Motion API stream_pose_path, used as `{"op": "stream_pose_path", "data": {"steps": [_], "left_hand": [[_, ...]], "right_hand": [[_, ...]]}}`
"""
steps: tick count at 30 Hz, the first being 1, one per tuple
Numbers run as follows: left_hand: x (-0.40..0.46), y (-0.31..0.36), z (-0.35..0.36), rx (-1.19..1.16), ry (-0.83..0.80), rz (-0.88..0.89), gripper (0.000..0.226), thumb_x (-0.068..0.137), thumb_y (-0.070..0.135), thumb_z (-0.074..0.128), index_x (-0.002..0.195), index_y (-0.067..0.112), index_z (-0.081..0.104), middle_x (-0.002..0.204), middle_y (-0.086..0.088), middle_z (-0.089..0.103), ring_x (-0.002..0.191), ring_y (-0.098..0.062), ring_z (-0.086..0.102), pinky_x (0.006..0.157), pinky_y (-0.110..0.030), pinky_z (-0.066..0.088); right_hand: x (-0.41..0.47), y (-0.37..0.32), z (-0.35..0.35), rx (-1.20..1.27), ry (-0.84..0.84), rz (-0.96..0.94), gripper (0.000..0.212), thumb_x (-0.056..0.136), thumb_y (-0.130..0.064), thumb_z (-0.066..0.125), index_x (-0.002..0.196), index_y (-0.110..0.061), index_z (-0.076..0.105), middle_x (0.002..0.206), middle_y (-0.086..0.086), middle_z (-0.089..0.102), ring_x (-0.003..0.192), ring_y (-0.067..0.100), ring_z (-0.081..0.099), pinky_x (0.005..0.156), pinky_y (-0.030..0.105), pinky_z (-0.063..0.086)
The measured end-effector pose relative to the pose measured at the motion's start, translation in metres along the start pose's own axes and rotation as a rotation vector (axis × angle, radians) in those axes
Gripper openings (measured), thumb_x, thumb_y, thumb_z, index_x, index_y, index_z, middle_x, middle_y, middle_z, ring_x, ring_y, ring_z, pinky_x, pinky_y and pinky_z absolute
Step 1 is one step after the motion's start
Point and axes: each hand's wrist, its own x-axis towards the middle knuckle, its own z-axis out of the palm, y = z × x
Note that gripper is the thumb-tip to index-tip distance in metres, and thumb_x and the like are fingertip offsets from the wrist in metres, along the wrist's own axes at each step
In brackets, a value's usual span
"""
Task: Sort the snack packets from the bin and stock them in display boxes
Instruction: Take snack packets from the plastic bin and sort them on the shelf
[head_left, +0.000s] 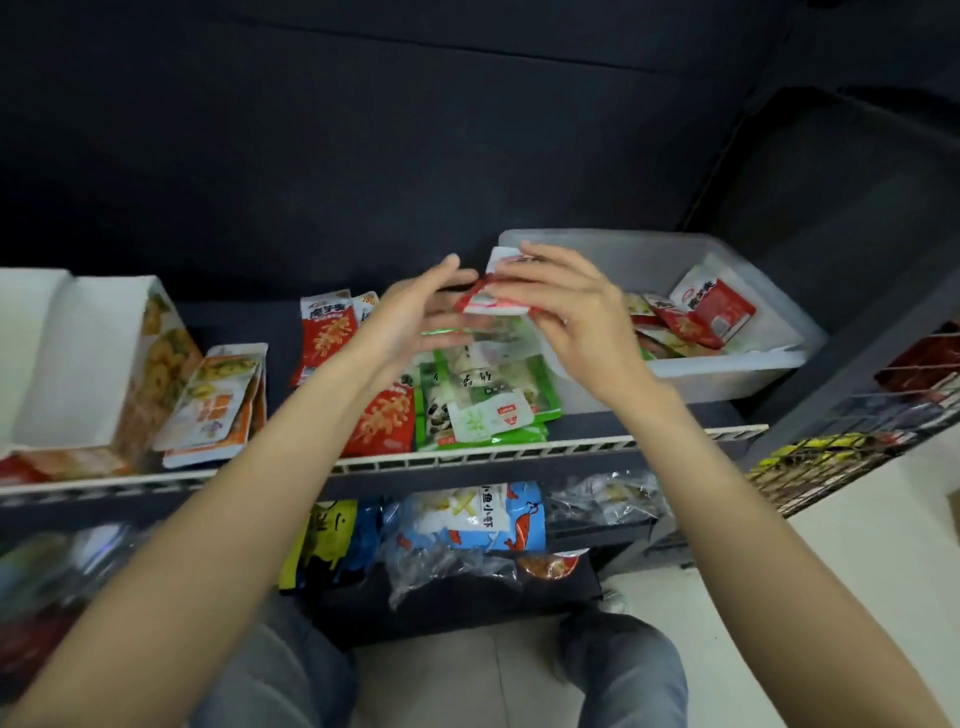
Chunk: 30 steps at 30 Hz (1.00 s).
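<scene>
right hand (566, 306) pinches red-and-white foil snack packets (491, 301) left of the translucent plastic bin (727, 374); left hand (415, 317) fingers spread; square edges before stocking.

The blue-and-white bag (470, 517) on the lower shelf reads "小鱼小虾". The red packet (326, 335) standing near the upper shelf's back edge carries "魔芋爽". Print on the other packets is too blurred to read.
</scene>
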Motion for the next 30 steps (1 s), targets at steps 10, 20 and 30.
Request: {"op": "stream_pose_path", "data": {"steps": [10,20,30], "left_hand": [[-0.038,-0.056,-0.12,0.789,0.427,-0.053,0.037,0.086,0.015,0.067,0.122,0.013,0.059,0.106,-0.007,0.07,0.093,-0.02,0.066,0.082,-0.038,0.054],[-0.043,-0.065,-0.126,1.42,0.336,0.117,0.033,0.091,0.033,0.055,0.12,0.018,0.062,0.107,-0.005,0.07,0.097,-0.025,0.065,0.08,-0.041,0.054],[0.004,-0.014,-0.017,1.055,0.163,0.698,0.025,0.093,0.025,0.055,0.116,0.024,0.064,0.105,0.011,0.067,0.096,-0.01,0.055,0.083,-0.027,0.043]], "right_hand": [[0.003,-0.06,0.136,0.054,-0.497,-0.014,0.049,0.081,0.009,0.057,0.12,-0.019,0.066,0.134,0.009,0.056,0.126,0.033,0.046,0.103,0.048,0.041],[0.004,-0.075,0.112,0.047,-0.706,0.071,0.047,0.09,0.0,0.045,0.128,-0.024,0.059,0.143,-0.004,0.047,0.133,0.016,0.037,0.111,0.032,0.027],[0.005,0.022,-0.02,-0.072,-0.154,0.392,0.028,0.088,-0.007,0.051,0.103,-0.016,0.073,0.101,-0.001,0.072,0.092,0.018,0.068,0.085,0.035,0.052]]}}
